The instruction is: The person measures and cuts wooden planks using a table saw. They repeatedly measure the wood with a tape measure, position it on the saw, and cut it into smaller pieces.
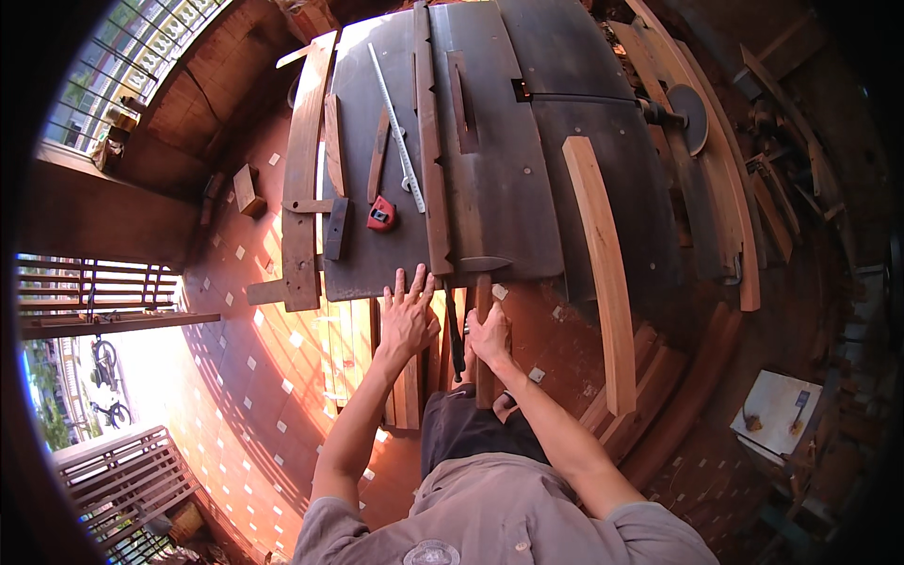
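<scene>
Dark rail (430, 169) obstructing ahead of left grip (407, 320), free gap between rail and beam (600, 273)

The table (508, 207) before me is charcoal grey. Toward its front left corner sits a tape measure (381, 215), red with a black patch; a whitish rule (394, 113) stretches toward the back edge. Below the front edge, the strip (484, 377) at my right hand (491, 336) is brown. My shirt (490, 499) is taupe, the floor (235, 367) terracotta, dotted with white squares

Strong daylight from left; doorway (160, 363) blown white. Shadows stripe floor (235, 377). Glare on bench (508, 188), far left; right side dim. Fisheye bends edges, rim black.
</scene>
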{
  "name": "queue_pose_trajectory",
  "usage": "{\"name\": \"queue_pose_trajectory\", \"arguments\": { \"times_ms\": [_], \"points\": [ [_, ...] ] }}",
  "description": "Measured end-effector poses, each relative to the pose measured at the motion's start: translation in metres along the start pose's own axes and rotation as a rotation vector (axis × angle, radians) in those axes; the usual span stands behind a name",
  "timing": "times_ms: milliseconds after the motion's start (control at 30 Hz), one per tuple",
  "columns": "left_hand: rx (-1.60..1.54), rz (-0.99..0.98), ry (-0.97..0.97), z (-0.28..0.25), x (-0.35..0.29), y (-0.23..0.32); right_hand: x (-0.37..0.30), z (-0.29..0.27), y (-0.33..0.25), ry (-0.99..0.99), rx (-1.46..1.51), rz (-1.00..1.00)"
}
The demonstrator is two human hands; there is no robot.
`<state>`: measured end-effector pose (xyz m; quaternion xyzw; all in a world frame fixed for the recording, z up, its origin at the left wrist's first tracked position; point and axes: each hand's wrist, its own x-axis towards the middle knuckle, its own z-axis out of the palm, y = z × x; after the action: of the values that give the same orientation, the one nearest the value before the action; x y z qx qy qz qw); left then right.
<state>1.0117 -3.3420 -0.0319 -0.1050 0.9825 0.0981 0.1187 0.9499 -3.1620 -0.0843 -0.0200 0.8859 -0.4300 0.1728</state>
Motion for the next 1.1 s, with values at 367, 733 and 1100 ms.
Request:
{"name": "queue_pose_trajectory", "arguments": {
  "times_ms": [367,733,1100],
  "points": [
    [-0.007,0.000,-0.028,-0.004,-0.003,0.000,-0.001,-0.005,-0.006,-0.030,0.038,-0.065],
    [-0.526,-0.138,0.338,-0.040,0.051,-0.020,-0.010,-0.023,-0.041,-0.082,0.082,0.064],
    [-0.396,-0.447,0.423,-0.060,0.210,-0.058,-0.001,-0.051,-0.081,0.001,0.063,-0.217]
  ]
}}
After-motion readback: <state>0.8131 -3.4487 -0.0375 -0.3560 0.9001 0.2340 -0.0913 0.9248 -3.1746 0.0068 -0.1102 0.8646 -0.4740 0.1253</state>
